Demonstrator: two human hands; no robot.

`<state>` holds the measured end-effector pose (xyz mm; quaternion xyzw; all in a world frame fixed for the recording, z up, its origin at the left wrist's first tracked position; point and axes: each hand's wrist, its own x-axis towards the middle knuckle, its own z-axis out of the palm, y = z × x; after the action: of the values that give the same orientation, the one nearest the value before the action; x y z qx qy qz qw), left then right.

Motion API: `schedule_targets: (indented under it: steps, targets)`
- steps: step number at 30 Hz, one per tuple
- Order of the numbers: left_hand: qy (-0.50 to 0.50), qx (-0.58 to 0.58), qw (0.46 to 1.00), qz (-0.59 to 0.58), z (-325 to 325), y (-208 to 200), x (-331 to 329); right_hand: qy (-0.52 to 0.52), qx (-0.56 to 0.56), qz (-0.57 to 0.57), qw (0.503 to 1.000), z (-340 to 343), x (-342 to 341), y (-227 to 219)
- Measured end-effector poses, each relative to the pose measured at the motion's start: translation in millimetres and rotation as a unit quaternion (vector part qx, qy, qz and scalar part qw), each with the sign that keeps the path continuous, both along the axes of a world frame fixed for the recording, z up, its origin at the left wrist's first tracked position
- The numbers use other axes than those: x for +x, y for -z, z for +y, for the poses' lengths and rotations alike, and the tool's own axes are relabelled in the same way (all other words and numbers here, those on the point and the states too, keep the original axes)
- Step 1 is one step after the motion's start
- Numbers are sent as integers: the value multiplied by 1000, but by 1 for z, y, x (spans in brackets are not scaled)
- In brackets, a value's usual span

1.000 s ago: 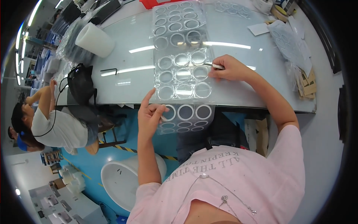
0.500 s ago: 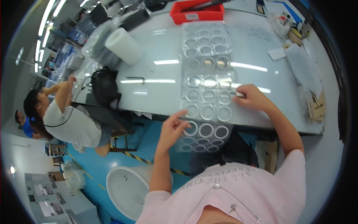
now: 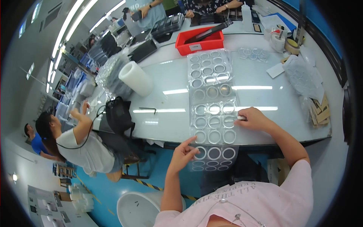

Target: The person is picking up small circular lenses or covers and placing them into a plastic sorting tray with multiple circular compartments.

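Observation:
A long strip of clear plastic (image 3: pixel 194 112) with rows of round rings runs across the glassy table and hangs over its near edge. On the strip's right side, my right hand (image 3: pixel 255 120) is closed round a small whitish stick-like tool (image 3: pixel 241 118), its tip at a ring. Most of that tool is hidden by the fingers. My left hand (image 3: pixel 183 156) is at the strip's left side by the table edge. Its index finger is stretched toward a ring and the other fingers are loosely bent, with nothing visible in them.
Beyond the strip stands a red bin (image 3: pixel 199 41) with a dark long object across it. A white roll (image 3: pixel 135 78), a black bag (image 3: pixel 118 115) and a hex key (image 3: pixel 145 109) are leftward. Plastic packets (image 3: pixel 302 72) lie right. A white tub (image 3: pixel 138 210) stands below; co-workers sit left and far.
My view has tilted upward, so the table sits lower in the picture and co-workers' hands show at the far side. Both hands keep nearly the same places on the strip.

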<state>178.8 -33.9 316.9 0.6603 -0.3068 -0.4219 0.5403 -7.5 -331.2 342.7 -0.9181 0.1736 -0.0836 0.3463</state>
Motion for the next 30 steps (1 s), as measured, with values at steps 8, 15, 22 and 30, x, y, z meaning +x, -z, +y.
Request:
schedule_targets:
  steps: [8,15,22,30]
  targets:
    - [7,11,1000,-5,-1,-3,-4,-96,-43,56,993,-18,4,-14]
    - [14,17,999,-26,-1,-4,1,-126,-117,-223,960,-55,126,-82]
    - [-18,40,998,-55,-3,2,-5,-1,-195,-245,950,16,319,-297]
    - [-43,28,997,-50,-1,10,-13,46,-180,-252,950,31,351,-368]
